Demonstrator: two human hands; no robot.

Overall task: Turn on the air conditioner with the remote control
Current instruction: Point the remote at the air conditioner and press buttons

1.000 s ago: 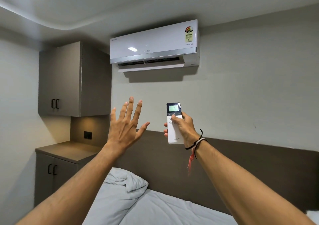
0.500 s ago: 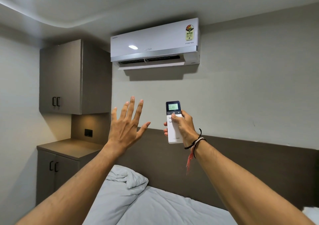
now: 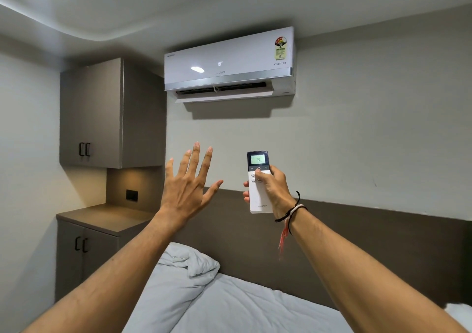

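Right grip [image 3: 272, 187] clamped on remote control [image 3: 258, 179], left grip [image 3: 187, 183] splayed apart, air conditioner [image 3: 229, 64] on grey wall [image 3: 370, 128], bed [image 3: 242, 304] below.

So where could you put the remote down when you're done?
The brown countertop, between the upper cabinet and lower cabinet, is bare. The white sheet below the headboard is flat and free; its left side is crowded by a bunched blanket.

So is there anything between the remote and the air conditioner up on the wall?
No. In the head view, only bare grey wall separates the remote control, held up in the right hand, from the air conditioner above it.
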